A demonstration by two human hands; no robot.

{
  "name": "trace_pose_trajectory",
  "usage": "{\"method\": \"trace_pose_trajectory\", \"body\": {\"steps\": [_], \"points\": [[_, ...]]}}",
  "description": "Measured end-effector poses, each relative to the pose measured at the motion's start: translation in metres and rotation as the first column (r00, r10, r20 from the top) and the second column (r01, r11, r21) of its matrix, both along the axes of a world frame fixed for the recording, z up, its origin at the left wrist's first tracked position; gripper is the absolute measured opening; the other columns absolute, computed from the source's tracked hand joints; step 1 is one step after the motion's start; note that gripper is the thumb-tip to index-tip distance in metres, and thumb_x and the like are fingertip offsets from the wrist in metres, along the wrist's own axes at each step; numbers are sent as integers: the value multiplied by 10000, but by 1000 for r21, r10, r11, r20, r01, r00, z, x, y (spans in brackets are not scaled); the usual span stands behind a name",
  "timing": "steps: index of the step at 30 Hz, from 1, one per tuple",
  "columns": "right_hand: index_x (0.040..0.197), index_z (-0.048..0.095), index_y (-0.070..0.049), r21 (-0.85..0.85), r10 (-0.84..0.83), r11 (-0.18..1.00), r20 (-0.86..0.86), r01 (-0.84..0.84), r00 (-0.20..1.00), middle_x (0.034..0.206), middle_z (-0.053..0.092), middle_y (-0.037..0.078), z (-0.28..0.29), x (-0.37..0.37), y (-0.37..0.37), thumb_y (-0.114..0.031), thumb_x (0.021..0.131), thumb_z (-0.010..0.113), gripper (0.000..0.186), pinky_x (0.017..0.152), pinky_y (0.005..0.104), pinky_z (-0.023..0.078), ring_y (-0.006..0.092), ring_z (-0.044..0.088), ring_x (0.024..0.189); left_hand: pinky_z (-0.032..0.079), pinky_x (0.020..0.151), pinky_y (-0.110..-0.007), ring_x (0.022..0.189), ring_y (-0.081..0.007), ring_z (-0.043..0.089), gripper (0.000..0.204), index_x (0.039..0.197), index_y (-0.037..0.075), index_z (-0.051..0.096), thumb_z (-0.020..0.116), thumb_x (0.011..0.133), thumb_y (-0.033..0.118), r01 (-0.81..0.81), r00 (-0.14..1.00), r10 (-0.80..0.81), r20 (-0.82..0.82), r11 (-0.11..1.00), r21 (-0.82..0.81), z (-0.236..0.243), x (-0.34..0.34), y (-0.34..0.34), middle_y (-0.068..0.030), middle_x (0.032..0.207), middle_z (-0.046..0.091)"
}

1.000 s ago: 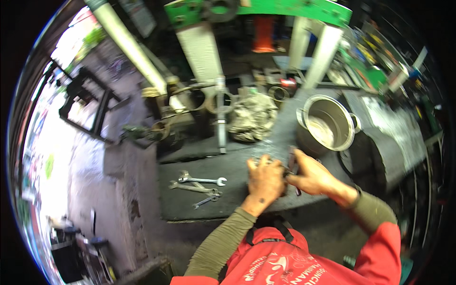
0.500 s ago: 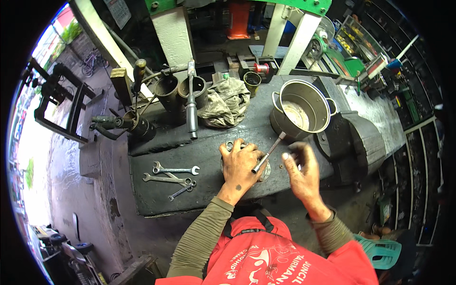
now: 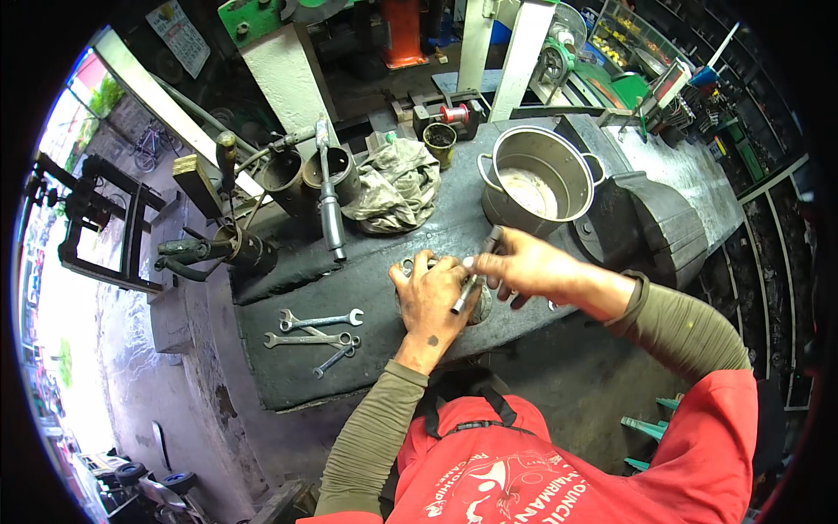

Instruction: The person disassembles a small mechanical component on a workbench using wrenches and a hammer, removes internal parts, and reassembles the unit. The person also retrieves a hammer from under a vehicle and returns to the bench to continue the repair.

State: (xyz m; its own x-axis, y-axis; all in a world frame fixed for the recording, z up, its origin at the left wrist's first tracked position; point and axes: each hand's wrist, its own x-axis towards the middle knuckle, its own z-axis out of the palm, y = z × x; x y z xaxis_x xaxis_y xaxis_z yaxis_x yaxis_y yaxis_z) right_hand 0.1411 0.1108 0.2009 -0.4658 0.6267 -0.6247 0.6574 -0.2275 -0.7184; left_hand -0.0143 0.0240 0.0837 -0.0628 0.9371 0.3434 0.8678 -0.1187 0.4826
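My left hand [image 3: 432,301] presses down on a round metal part [image 3: 478,307] near the bench's front edge, its fingers spread and curled over the top. Most of that part is hidden beneath the palm. Close to its right side, my right hand [image 3: 524,266] closes around a slim metal socket wrench [image 3: 465,293]. The tool slants, with its lower tubular end near the left hand's knuckles and its upper end showing above the right fingers. Whether the lower end touches the part, I cannot tell.
Three wrenches [image 3: 319,339] lie to the left on the dark bench [image 3: 279,375]. Behind are a crumpled cloth [image 3: 397,188], a long-handled tool [image 3: 332,218] leaning on tins, and a small can [image 3: 439,144]. A two-handled metal pot [image 3: 532,179] stands at the back right.
My right hand, formerly beside the wrench with fingers loosely curled, has swung up and left and grips it. The forearm now comes in from the right. My left hand stays on the part.
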Motion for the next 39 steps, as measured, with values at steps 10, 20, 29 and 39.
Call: {"method": "trace_pose_trajectory", "body": {"steps": [10, 20, 29, 39], "points": [[1109, 654, 67, 420, 602, 527, 429, -738, 674, 983, 748, 247, -13, -24, 20, -204, 750, 793, 470, 871, 461, 577, 394, 745, 991, 343, 997, -525, 1217, -318, 594, 347, 956, 119, 796, 857, 711, 357, -35, 997, 24, -73, 988, -152, -1, 0, 3, 32, 1083, 761], [1174, 665, -84, 974, 285, -88, 223, -207, 932, 1242, 660, 119, -10, 21, -16, -109, 815, 769, 375, 1057, 490, 432, 320, 597, 1220, 325, 1025, -532, 1214, -305, 579, 308, 1041, 167, 798, 808, 809, 369, -76, 997, 77, 9, 996, -37, -3, 9, -7, 17, 1082, 744], [1130, 629, 88, 15, -270, 958, -296, 287, 916, 745, 656, 92, -54, -14, -26, -347, 911, 798, 516, 496, 327, 446, 125, 560, 581, 340, 996, -526, 1205, -324, 589, 278, 937, 125, 787, 802, 673, 207, -117, 991, 122, 50, 989, -92, 3, 8, -5, -6, 1098, 741], [903, 715, 36, 391, 665, 303, 566, -869, 487, 847, 762, 192, -2, -34, 19, -161, 790, 743, 229, 749, 459, 590, 358, 765, 871, 350, 982, -531, 1226, -282, 594, 277, 932, 111, 784, 852, 691, 230, -107, 994, 106, -13, 988, -114, 2, 11, -3, -1, 1136, 753]]}}
